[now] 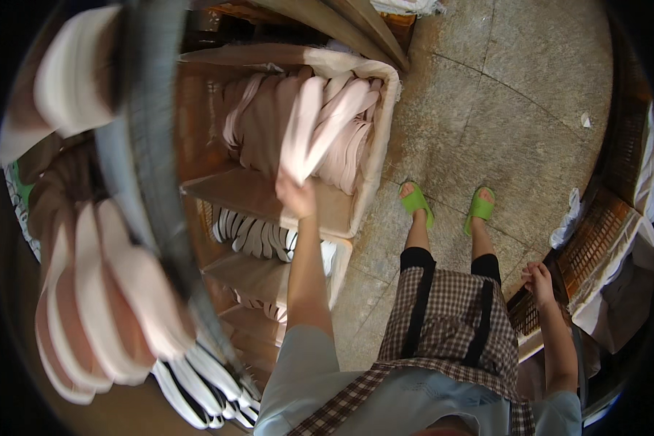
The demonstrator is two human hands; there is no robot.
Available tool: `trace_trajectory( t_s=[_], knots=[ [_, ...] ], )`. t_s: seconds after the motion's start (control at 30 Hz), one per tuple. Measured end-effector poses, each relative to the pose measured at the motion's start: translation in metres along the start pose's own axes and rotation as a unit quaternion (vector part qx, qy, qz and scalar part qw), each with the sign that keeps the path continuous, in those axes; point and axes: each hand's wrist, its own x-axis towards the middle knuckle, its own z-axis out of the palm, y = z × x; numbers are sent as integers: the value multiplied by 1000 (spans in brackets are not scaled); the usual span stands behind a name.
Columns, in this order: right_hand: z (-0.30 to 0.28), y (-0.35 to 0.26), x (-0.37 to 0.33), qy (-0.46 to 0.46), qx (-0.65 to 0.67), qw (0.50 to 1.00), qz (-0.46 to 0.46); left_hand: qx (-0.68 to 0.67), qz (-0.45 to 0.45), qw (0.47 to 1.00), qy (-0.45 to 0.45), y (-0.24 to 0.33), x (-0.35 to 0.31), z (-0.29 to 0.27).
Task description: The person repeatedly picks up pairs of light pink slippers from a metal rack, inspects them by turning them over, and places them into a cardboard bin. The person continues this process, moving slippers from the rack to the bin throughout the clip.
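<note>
My left hand is closed on the lower end of a pale pink looped band. The band is flat and soft-looking, and its two arms spread upward in a V over the crate. Below and behind it, many similar pink bands are packed on edge in a cloth-lined crate. My right hand hangs at my right side near another crate, its fingers loosely curled and a little apart, with nothing visible in them.
More pink bands hang blurred at the left beside a dark upright post, with white bands below. Lower crate compartments hold white and grey bands. Brown mesh crates line the right. Grey floor lies between.
</note>
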Motion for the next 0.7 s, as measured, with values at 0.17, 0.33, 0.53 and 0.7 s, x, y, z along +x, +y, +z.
trace_trajectory(
  t_s=[0.17,0.33,0.53,0.7],
  knots=[
    [18,25,41,12,-43,998,44,106,159,947,-259,-3,-14,100],
    [46,30,63,-16,-80,995,62,-57,109,937,-327,-13,-8,75],
    [62,31,69,-48,-86,995,29,-247,-111,932,-239,34,32,114],
    [64,42,73,-51,-103,992,59,-295,-107,895,-318,31,70,106]
  ],
)
